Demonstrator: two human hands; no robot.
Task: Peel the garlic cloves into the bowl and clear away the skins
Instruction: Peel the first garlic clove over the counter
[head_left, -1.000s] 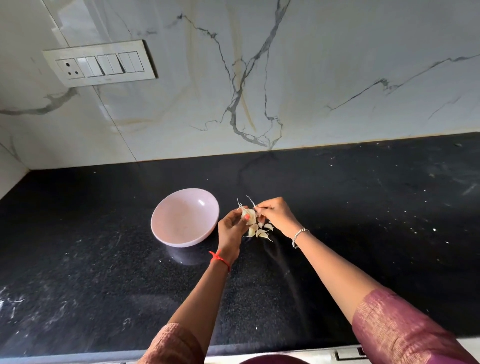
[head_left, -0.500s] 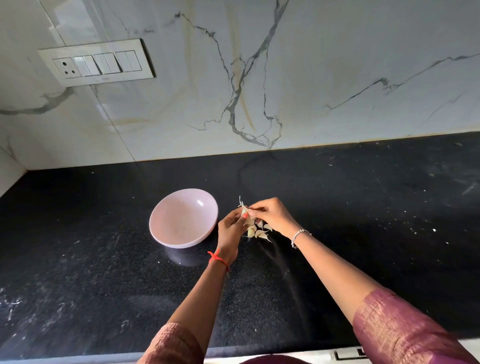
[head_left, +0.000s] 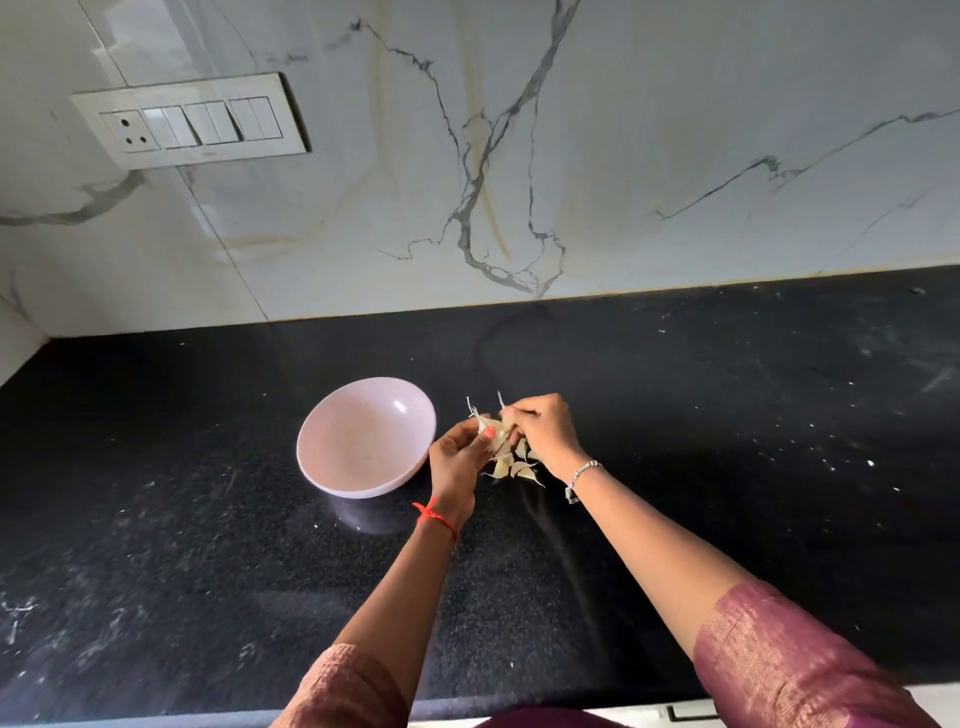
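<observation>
Garlic clove (head_left: 493, 435) pinched by fingers (head_left: 521, 414) of left hand (head_left: 457, 460) and right hand (head_left: 548, 434); loose cloves (head_left: 511, 469) beneath, bowl (head_left: 363, 484) just beside.

A glossy veined marble wall (head_left: 571, 156) with a switch panel (head_left: 192, 120) backs a black speckled counter (head_left: 727, 441).

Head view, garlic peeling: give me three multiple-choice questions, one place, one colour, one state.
1. The bowl stands: A) left of the left hand B) held in that hand C) right of that hand
2. The thread on the left wrist is: A) blue B) red C) green
3. The left hand and right hand are: A) lying flat B) lifting the bowl C) pinching one garlic clove

1 A, the bowl sits just left of that hand. 2 B, a red loop circles the wrist. 3 C, both hands' fingertips meet on the clove.
</observation>
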